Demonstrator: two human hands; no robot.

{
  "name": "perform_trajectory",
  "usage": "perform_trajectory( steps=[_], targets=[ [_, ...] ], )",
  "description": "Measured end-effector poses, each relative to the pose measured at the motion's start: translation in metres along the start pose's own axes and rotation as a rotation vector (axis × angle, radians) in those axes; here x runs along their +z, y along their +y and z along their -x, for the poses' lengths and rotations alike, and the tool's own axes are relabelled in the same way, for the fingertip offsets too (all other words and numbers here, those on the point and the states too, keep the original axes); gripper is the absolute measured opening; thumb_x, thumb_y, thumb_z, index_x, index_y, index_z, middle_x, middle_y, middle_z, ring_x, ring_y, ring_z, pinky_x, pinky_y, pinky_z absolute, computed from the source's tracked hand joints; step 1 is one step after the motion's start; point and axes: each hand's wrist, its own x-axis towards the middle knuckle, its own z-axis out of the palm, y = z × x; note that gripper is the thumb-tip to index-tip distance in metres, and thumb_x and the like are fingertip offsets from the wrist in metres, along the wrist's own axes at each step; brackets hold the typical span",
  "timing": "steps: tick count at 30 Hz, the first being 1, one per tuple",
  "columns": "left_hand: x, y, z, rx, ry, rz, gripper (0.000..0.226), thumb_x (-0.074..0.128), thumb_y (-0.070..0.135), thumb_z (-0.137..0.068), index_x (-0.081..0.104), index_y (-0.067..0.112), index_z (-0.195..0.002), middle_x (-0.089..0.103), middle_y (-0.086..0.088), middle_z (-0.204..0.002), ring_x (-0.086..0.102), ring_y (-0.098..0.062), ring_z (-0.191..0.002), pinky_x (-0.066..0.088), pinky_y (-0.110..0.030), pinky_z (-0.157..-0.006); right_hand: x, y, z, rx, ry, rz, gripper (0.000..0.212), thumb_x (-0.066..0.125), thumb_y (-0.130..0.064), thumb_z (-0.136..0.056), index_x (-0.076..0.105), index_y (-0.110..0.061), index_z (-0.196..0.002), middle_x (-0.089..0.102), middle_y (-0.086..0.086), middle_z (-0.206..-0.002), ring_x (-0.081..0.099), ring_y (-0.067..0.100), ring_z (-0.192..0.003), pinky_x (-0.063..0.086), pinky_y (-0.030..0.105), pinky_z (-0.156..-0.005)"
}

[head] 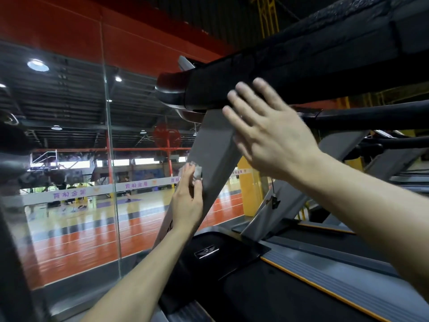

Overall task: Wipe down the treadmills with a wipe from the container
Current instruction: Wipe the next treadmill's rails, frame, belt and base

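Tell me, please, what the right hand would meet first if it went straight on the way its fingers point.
Probably the black padded treadmill handrail: the right hand points its straight fingers up and left at it, though depth is unclear.

A left hand (186,202) holds a wipe (196,171) against the treadmill upright (216,140); the glass wall (69,140) stands left, the belt (267,298) near right.

Two hands (186,205) (271,138), one wipe (196,171) (crumpled).
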Motion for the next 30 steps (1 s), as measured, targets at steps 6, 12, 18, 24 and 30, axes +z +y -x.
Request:
perform_trajectory(
  steps=[6,12,18,24,30],
  targets=[
    [0.008,0.044,-0.022,0.149,0.013,0.079,0.049,0.048,0.032,-0.110,0.047,0.042,-0.158,0.037,0.018,-0.171,0.031,-0.007,-0.160,0.034,-0.048,-0.129,0.031,-0.039,0.002,-0.084,-0.108,-0.016,0.070,0.007,-0.041,-0.107,0.015,-0.011,-0.169,0.007,0.020,-0.176,-0.002,0.037,-0.164,-0.013,0.058,-0.130],
    [0.013,0.007,-0.013,0.230,0.047,0.076,0.047,0.048,0.031,-0.113,0.046,0.038,-0.159,0.035,0.012,-0.173,0.033,-0.012,-0.160,0.040,-0.053,-0.125,0.050,-0.034,0.005,-0.111,0.011,0.040,0.074,0.001,-0.041,-0.105,0.021,-0.007,-0.167,0.014,0.024,-0.175,0.006,0.040,-0.164,-0.003,0.059,-0.131],
    [0.019,-0.072,0.028,0.063,0.068,0.019,0.051,0.044,0.032,-0.112,0.044,0.028,-0.163,0.035,0.016,-0.172,0.031,-0.007,-0.160,0.036,-0.054,-0.127,0.062,-0.040,0.003,-0.042,0.115,-0.122,0.068,0.014,-0.043,-0.112,0.038,-0.002,-0.160,0.029,0.024,-0.170,0.016,0.041,-0.162,-0.009,0.058,-0.131],
    [0.015,-0.045,0.012,0.074,0.064,0.056,0.049,0.049,0.022,-0.112,0.047,0.034,-0.160,0.037,0.015,-0.172,0.040,-0.016,-0.157,0.040,-0.054,-0.123,0.077,-0.115,0.020,-0.149,0.136,-0.324,0.060,0.026,-0.027,-0.107,0.045,0.003,-0.156,0.039,0.029,-0.164,0.024,0.042,-0.160,0.005,0.056,-0.133],
    [0.017,-0.106,0.034,0.046,0.068,0.056,0.048,0.048,0.027,-0.113,0.047,0.031,-0.160,0.038,0.019,-0.170,0.035,-0.009,-0.158,0.037,-0.053,-0.126,0.099,-0.172,0.052,-0.103,0.084,-0.358,0.065,0.031,-0.032,-0.108,0.035,0.005,-0.160,0.022,0.028,-0.171,0.008,0.042,-0.163,0.002,0.056,-0.133]
  ],
)
